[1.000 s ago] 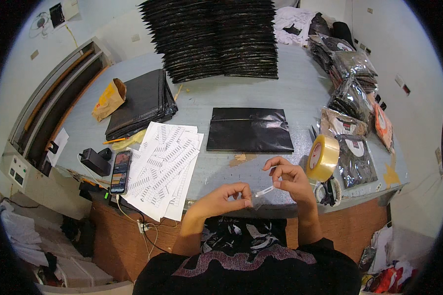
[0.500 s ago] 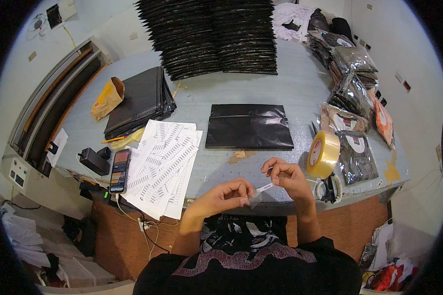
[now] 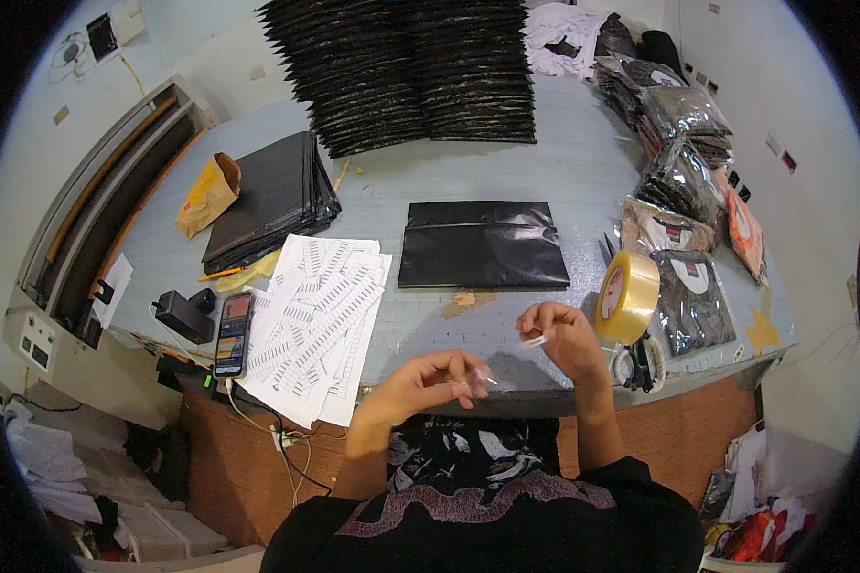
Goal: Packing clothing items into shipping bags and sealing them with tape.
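Where the table (image 3: 377, 186) stretches away to the left of both hands, I see a crumpled yellow-brown paper bag (image 3: 208, 199) resting against a stack of flat black bags (image 3: 269, 205). Nearer, a phone (image 3: 232, 336) lies beside loose printed sheets (image 3: 317, 325), whose right edge comes close to the left hand (image 3: 419, 384). That hand is curled, thumb and fingers nearly together on a small clear piece (image 3: 486, 377), held over the table's near edge. Straight beyond the two hands lies a flat black package (image 3: 483, 246), touched by neither. The right hand (image 3: 570, 346), raised a little apart from the left, has its fingertips pinched on a short white strip (image 3: 535, 342). Just right of it stands a roll of clear yellowish tape (image 3: 631, 298), and farther right lie garments in clear bags (image 3: 692, 304).
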Demonstrator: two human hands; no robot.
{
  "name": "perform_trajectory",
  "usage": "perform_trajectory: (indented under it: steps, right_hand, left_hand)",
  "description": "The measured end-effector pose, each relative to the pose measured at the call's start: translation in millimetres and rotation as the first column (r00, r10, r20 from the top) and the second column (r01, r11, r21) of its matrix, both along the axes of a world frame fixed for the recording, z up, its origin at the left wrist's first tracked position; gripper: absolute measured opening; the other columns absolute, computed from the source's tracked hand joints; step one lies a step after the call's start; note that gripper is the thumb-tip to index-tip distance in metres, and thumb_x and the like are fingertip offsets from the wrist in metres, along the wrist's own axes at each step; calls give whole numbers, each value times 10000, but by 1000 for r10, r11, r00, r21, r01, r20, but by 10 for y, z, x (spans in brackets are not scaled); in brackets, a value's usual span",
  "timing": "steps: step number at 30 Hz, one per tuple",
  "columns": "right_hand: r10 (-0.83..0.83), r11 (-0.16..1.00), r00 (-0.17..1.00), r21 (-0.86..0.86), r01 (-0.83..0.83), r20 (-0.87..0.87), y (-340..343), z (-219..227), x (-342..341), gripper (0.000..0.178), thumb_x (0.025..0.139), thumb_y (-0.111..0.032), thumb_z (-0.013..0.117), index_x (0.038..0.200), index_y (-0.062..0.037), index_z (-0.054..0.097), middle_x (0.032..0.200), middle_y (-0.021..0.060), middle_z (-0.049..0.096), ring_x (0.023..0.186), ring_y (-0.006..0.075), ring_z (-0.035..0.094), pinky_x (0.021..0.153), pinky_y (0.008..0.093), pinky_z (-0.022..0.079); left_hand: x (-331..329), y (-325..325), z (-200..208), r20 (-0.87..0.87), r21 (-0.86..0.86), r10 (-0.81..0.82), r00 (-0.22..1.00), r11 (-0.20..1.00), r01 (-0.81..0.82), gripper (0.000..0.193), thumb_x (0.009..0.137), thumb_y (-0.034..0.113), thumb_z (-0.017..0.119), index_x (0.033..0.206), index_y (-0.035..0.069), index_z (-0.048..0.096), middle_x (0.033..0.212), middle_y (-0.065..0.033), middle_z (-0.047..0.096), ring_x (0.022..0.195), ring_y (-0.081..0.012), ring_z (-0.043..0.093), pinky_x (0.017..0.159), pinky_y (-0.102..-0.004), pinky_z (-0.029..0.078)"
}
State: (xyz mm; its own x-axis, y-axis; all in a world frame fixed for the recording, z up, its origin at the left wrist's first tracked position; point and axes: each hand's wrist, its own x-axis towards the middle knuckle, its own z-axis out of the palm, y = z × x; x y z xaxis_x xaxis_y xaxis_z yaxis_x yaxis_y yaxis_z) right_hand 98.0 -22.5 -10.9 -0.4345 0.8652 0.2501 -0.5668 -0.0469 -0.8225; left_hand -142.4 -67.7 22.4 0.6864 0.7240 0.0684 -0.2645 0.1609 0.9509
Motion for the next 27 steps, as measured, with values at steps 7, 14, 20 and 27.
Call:
perform_trajectory:
  steps: [7,14,20,27]
  right_hand:
    - [-262,964,955,5,264,137,-60,-18,132,60,764,-55,570,755,-15,527,810,104,571,717,138,533,671,262,427]
    - [-517,856,796,187,482,314,-271,219,7,80,810,-69,562,818,6,535,715,89,603,544,93,541,483,200,428]
    - [-438,899,856,106,426,276,-314,217,-123,93,807,-46,547,862,28,536,708,115,606,528,124,565,456,223,454]
    - [-279,946,960,-162,280,29,-295,129,-161,101,784,0,536,877,40,541,767,152,603,608,157,592,510,264,504]
  left_hand:
    - [3,-39,38,-75,17,149,986,989,-148,85,809,37,517,734,21,480,1030,-135,505,890,-172,530,746,-289,448]
    - [92,-49,-26,15,295,334,943,899,-323,94,735,-71,508,756,19,487,1042,-111,510,917,-148,511,804,-272,410]
    - [111,-48,-56,75,456,415,907,794,-401,121,697,-86,497,751,23,491,1013,-115,504,857,-143,491,792,-267,387]
    - [144,-61,-84,16,444,362,932,833,-331,248,717,-66,491,944,9,556,1004,-80,499,827,-114,481,742,-229,392]
